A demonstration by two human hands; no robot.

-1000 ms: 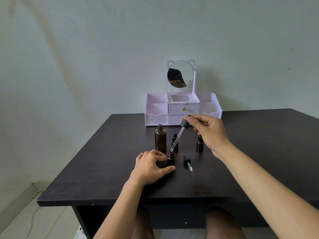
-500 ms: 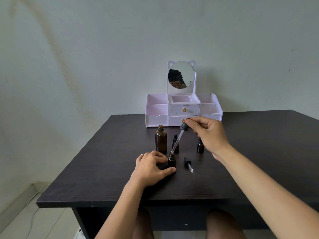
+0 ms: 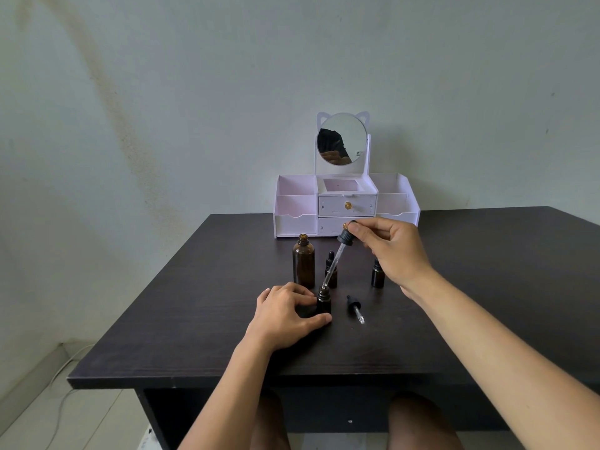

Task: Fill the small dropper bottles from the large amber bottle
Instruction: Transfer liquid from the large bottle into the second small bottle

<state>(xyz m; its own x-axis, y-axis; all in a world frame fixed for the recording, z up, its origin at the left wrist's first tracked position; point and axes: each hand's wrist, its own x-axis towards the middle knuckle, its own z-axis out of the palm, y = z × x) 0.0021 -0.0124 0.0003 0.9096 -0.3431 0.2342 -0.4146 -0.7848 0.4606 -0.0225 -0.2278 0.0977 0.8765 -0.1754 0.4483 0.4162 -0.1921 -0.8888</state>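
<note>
Gripping the small bottle (image 3: 324,303) low with the curled fingers and thumb of the left hand (image 3: 285,315), to keep it from tipping. Pinching the dropper (image 3: 335,263) by its black top with the right hand (image 3: 394,251) fingertips, ready to squeeze. Slanting down and left from those fingertips, tip at the bottle's mouth by the left fingers. Behind the left fingers, the large amber bottle (image 3: 303,263), open

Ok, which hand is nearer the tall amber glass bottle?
Left. The left hand grips a small dark bottle just in front of the amber bottle; the right hand, pinching a glass dropper, is raised to its right.
</note>
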